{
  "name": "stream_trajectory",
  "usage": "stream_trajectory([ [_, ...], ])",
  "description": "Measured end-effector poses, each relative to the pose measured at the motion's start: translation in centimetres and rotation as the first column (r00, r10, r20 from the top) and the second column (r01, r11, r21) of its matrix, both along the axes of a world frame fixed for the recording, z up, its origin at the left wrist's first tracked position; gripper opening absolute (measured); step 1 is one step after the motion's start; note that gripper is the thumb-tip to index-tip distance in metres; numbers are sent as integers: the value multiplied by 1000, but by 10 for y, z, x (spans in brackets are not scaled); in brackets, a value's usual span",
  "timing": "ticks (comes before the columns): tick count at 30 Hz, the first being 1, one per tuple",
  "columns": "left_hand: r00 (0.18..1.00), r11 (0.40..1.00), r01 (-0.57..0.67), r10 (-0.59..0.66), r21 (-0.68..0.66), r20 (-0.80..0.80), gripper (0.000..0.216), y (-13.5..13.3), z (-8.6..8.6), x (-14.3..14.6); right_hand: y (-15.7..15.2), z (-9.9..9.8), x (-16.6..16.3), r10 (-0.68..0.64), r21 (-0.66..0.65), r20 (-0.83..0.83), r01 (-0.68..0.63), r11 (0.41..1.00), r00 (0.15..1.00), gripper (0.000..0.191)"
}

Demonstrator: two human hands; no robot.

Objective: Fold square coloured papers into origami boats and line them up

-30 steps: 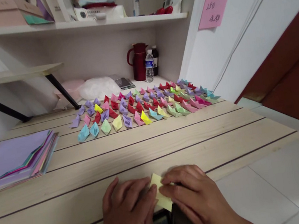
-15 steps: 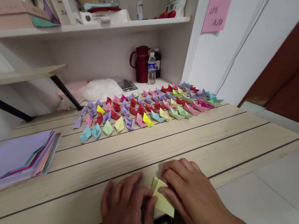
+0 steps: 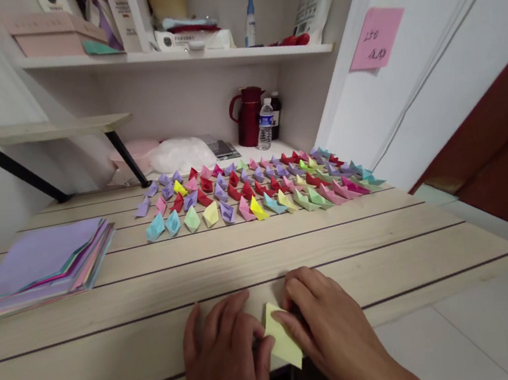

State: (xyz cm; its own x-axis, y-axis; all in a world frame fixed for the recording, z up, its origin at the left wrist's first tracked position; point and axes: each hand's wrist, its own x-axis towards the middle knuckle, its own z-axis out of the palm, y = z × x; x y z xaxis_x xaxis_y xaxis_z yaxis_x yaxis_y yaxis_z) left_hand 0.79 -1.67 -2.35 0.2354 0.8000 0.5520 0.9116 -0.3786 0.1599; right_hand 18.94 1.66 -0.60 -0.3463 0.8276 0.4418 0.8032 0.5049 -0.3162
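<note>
A pale yellow piece of folded paper (image 3: 282,341) is at the table's front edge, between my two hands. My left hand (image 3: 229,354) pinches its left side with thumb and forefinger, the other fingers resting on the wood. On the right side, the thumb of my right hand (image 3: 326,326) presses on the paper, with the fingers curled behind it. Beyond my hands, several rows of small folded paper boats (image 3: 227,211) in many colours stand across the table.
To the left lies a stack of coloured paper sheets (image 3: 37,256). At the back stand a dark red jug (image 3: 250,120) and a water bottle (image 3: 265,125) beside a white plastic bag (image 3: 183,155). A raised wooden shelf (image 3: 32,131) on black legs overhangs the left.
The view has shifted slightly, so everything sits a little more to the right. The gap at the top of the yellow paper has closed, and it lies flatter between my hands.
</note>
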Motion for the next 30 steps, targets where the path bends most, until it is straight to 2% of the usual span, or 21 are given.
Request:
stream_trajectory([
  [3, 995, 995, 50, -43, 86, -86, 2, 3, -4, -8, 2, 0, 0, 6, 4, 6, -6, 1000, 1000, 15],
  [6, 987, 971, 68, -32, 227, -160, 27, 4, -8, -13, 3, -1, 2, 27, 5, 7, -27, 1000, 1000, 15],
  [8, 978, 959, 88, -32, 270, -204, 41, 2, -10, -14, 3, -1, 3, 33, 9, 11, -33, 999, 999, 14],
  [15, 991, 980, 15, 12, 198, -135, 46, -16, -24, -7, 1, 2, 1, 44, 3, 30, -44, 999, 999, 12],
  [17, 990, 981, 14, 13, 195, -138, 51, -20, -29, -5, 1, 2, 3, 70, 2, 12, -70, 998, 997, 5],
  [18, 989, 980, 11, 18, 197, -148, 54, -21, -30, -4, 0, 2, 6, 86, 11, -7, -86, 996, 996, 6],
  [22, 977, 978, 17, 29, 207, -213, 67, -22, -29, -4, -7, -1, 26, 58, 94, -41, -54, 994, 997, 36],
  [25, 971, 979, 24, 25, 203, -237, 67, -23, -27, -5, -19, -3, 38, 44, 193, -58, -32, 981, 997, 45],
  [27, 974, 979, 23, 23, 200, -227, 65, -22, -27, -6, -28, -6, 39, 109, 269, -20, -99, 958, 994, 49],
  [30, 981, 981, 17, 21, 193, -193, 60, -22, -29, -6, -35, -15, 32, 205, 335, 134, -239, 912, 970, 56],
])
